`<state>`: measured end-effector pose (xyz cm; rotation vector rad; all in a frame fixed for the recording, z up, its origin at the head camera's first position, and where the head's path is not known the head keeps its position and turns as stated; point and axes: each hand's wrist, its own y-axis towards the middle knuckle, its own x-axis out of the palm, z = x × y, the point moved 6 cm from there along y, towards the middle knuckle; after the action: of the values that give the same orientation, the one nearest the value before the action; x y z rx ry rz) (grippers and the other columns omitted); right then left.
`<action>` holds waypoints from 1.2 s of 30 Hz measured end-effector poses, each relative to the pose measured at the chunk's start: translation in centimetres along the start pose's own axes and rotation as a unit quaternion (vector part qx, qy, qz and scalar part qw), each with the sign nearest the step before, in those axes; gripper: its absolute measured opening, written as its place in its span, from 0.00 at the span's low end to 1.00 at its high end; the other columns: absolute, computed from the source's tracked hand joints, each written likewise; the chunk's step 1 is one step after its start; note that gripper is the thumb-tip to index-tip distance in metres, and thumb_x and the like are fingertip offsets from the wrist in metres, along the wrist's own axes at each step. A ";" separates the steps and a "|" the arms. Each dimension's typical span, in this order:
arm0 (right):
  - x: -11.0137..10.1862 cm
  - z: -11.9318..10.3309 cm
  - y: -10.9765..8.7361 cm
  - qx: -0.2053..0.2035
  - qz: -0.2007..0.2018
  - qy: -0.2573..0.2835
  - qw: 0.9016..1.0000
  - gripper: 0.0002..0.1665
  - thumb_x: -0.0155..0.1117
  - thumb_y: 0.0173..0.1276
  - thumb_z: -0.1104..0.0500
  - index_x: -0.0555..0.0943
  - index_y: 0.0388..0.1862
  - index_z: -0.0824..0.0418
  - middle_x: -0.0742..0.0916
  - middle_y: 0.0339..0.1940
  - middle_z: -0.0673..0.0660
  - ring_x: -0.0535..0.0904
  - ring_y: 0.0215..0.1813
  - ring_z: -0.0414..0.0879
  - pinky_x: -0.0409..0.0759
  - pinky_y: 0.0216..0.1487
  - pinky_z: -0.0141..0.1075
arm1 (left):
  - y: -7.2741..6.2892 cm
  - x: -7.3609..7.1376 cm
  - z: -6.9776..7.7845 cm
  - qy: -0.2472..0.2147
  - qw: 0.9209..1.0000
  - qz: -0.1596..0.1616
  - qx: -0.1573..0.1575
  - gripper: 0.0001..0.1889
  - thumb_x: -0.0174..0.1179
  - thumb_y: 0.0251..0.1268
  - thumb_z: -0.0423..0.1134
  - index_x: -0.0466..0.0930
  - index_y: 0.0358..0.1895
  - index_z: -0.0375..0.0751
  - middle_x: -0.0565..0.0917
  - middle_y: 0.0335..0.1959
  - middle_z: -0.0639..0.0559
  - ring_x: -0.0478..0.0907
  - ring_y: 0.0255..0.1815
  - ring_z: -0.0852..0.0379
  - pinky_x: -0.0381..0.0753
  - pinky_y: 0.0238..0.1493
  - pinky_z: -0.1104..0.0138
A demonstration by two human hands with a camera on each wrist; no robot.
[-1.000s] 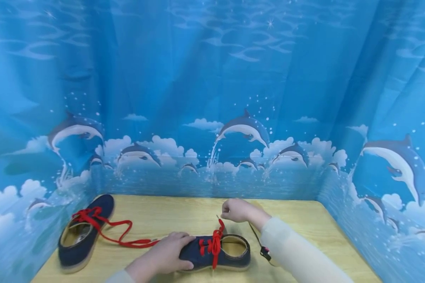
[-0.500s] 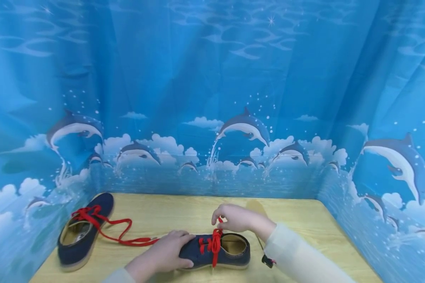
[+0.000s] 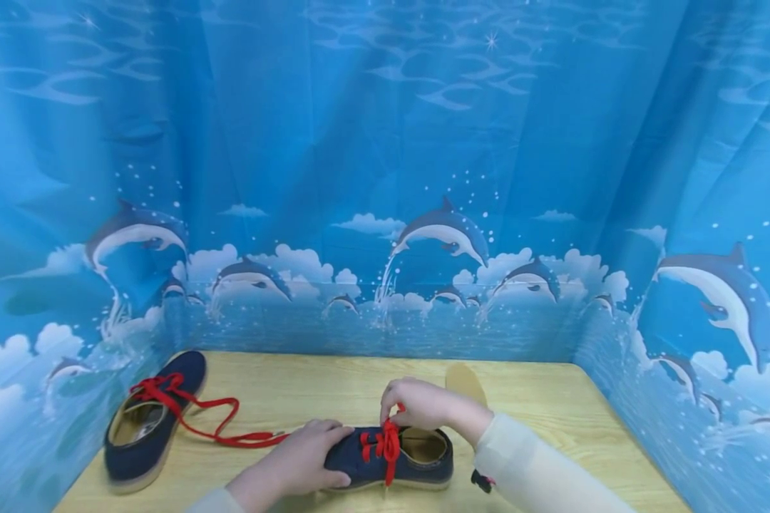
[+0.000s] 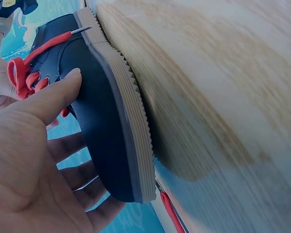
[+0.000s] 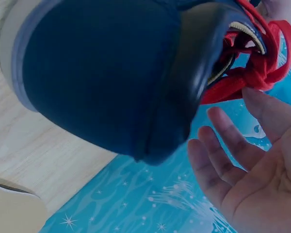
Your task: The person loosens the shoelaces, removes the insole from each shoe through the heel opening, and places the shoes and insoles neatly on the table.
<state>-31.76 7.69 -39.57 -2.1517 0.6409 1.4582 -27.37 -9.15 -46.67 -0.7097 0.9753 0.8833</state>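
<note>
A navy shoe [image 3: 348,467] with a beige sole lies sideways at the front of the table, toe to the left. My left hand [image 3: 298,456] grips its toe; in the left wrist view the thumb presses the upper and the fingers curve round the far side. A red shoelace [image 3: 390,449] is knotted over the shoe's throat, one tipped end hanging down the near side. At the knot, my right hand [image 3: 417,401] pinches the lace. The right wrist view shows the thumb against the red knot [image 5: 257,73], the other fingers loosely bent and the index finger hidden.
Another navy shoe [image 3: 135,463] with red laces [image 3: 221,431] trailing toward my left hand stands at the left. A flat tan insole-shaped piece [image 3: 465,381] lies behind my right wrist. A small black clip [image 3: 482,482] shows beside the right sleeve. Dolphin-print curtains [image 3: 385,178] enclose the table.
My right hand has come down and left from behind the shoe onto the lace, which stood up loose earlier. The tan piece has come into view. My left hand and both shoes have stayed put.
</note>
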 end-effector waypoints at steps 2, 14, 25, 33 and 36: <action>-0.4 0.1 0.0 0.000 0.019 0.001 1.000 0.07 0.67 0.71 0.61 0.89 0.39 0.50 0.83 0.44 0.42 0.78 0.50 0.37 0.78 0.54 0.33 | 0.0 0.0 0.0 0.000 1.000 -0.001 -0.002 0.40 0.70 0.53 0.65 0.75 0.69 0.52 0.77 0.64 0.46 0.73 0.64 0.41 0.77 0.58 0.44; -5.7 1.6 -0.6 0.065 0.176 0.031 0.982 0.07 0.67 0.70 0.63 0.89 0.41 0.53 0.85 0.50 0.53 0.78 0.58 0.54 0.78 0.59 0.51 | 0.1 -0.1 0.0 -0.002 1.000 -0.004 -0.003 0.40 0.70 0.54 0.65 0.74 0.69 0.53 0.76 0.65 0.45 0.72 0.65 0.40 0.76 0.59 0.43; -5.9 5.0 -0.5 0.161 0.244 0.057 0.955 0.06 0.67 0.70 0.61 0.89 0.42 0.53 0.84 0.51 0.54 0.76 0.60 0.56 0.73 0.64 0.54 | 0.0 0.0 0.1 0.005 1.000 -0.001 0.000 0.40 0.71 0.53 0.64 0.75 0.69 0.52 0.76 0.64 0.45 0.72 0.65 0.40 0.75 0.60 0.43; -4.0 7.8 -0.1 0.216 0.224 0.070 0.948 0.08 0.67 0.70 0.63 0.88 0.46 0.55 0.83 0.57 0.60 0.71 0.67 0.63 0.70 0.67 0.59 | -0.1 -0.1 0.1 0.003 1.000 0.005 0.005 0.40 0.71 0.53 0.63 0.75 0.69 0.51 0.76 0.64 0.44 0.72 0.65 0.39 0.75 0.60 0.42; -2.8 8.2 -0.1 0.216 0.185 0.067 0.956 0.09 0.69 0.68 0.62 0.87 0.46 0.55 0.83 0.58 0.61 0.70 0.69 0.64 0.68 0.68 0.60 | -0.1 0.0 0.1 0.001 1.000 0.004 0.004 0.40 0.71 0.53 0.63 0.75 0.69 0.51 0.77 0.64 0.44 0.72 0.65 0.39 0.76 0.59 0.42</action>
<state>-38.49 13.08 -39.69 -1.8555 1.3368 1.2014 -27.27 -9.11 -46.59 -0.7003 0.9840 0.8857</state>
